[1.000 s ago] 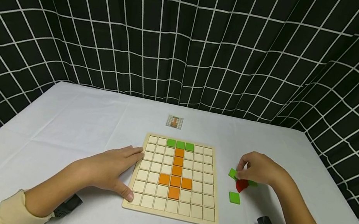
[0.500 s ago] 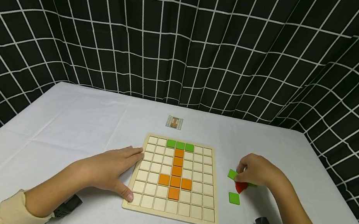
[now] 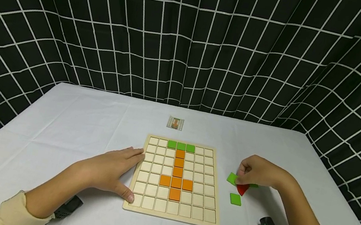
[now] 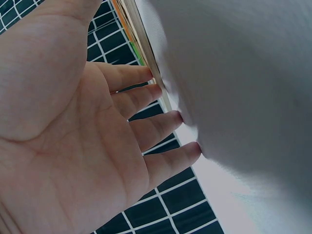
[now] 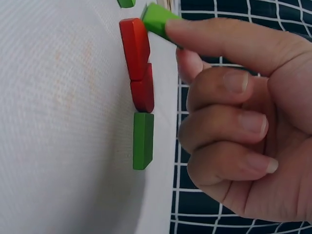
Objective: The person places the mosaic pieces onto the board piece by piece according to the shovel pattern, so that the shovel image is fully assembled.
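Observation:
A wooden grid board [image 3: 171, 218] lies in front of me with green tiles in its far row and orange tiles forming a cross-like shape. My left hand [image 3: 108, 168] rests at the board's left edge, fingers extended along the rim and thumb over the near left corner. To the right of the board, my right hand [image 3: 261, 173] pinches a green square tile [image 5: 158, 19] between thumb and index finger, the other fingers curled in. Under that hand lie two red rounded pieces [image 5: 134, 48] and another green tile [image 5: 143, 141].
A loose green tile [image 3: 235, 199] lies nearer to me, right of the board. Beyond the board is a small printed card [image 3: 175, 123] with a grid pattern. White cloth [image 3: 76, 119] covers the table, and a black curtain with white grid lines [image 3: 190, 51] surrounds it.
The pinched green tile has shifted slightly toward me and to the left, with the right hand's fingertips on it. The left hand and the board stay put.

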Demonstrator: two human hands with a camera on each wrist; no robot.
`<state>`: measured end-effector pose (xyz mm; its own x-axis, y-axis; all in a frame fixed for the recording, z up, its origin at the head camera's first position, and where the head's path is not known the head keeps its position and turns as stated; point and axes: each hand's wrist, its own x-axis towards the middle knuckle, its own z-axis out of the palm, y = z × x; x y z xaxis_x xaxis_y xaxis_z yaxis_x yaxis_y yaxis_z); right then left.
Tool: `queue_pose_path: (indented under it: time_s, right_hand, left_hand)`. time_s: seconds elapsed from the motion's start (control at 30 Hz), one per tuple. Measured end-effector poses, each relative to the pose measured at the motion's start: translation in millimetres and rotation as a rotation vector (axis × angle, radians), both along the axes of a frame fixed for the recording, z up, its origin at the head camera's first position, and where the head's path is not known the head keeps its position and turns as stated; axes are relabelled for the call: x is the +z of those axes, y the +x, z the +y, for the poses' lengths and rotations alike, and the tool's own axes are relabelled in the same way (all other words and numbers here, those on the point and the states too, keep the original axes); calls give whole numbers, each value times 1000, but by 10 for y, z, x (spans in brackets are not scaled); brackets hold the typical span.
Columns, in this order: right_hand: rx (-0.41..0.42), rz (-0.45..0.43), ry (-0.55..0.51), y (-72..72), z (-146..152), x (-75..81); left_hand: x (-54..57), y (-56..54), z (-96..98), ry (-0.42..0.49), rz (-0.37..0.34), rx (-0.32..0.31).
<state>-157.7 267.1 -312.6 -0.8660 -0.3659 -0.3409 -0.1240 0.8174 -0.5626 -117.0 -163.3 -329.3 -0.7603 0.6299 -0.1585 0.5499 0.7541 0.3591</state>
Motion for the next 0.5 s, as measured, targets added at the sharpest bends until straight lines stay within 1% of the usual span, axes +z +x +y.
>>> queue_pose_path:
  time_s: [0.07,0.2,0.5]
  right_hand:
    - [11,-35,-41,-10,9,-10]
    - [30,-75,-85,-23,18,-14]
    - [39,-124,-130,-24,-9,11]
  left_hand:
    - [-3,0,-1,-1,-2,2]
    - [-7,-3,-1,-3,-4,3]
    - [-1,-5,0,3,-4,-2]
